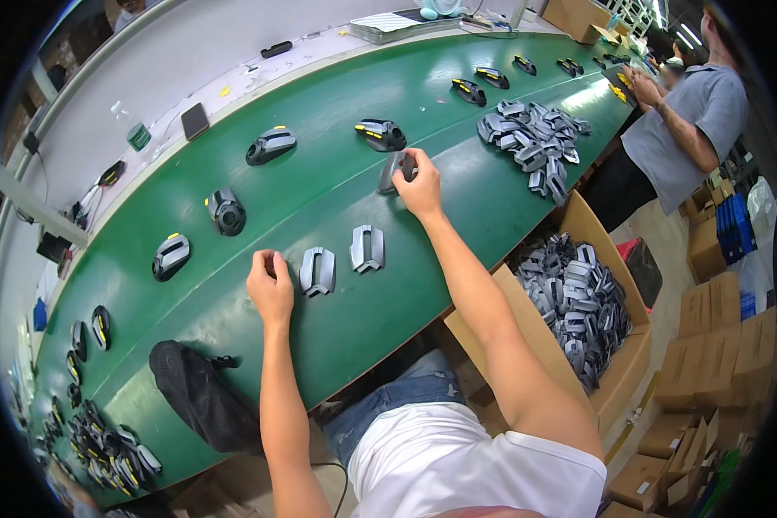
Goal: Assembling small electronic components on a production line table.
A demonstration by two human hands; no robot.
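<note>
My right hand [420, 186] pinches a grey plastic shell [389, 175] over the green table. Just beyond it sits a black part with yellow strips [380, 134]. My left hand [270, 287] is held low over the table with its fingers curled together; whether anything is in them is hidden. Beside it on the right lie two silver-grey slotted shells, a nearer one [318, 272] and another [368, 249]. Farther off are a dark part with a grey shell on it [271, 145], a dark rounded part [225, 212] and a grey-topped part [172, 256].
A pile of grey shells [535, 142] covers the table's right side. Below it stands a cardboard box [609, 406] full of similar shells. A black bag [200, 397] lies by my left forearm. Finished-looking parts [104, 449] heap at lower left. A co-worker [691, 121] stands at right.
</note>
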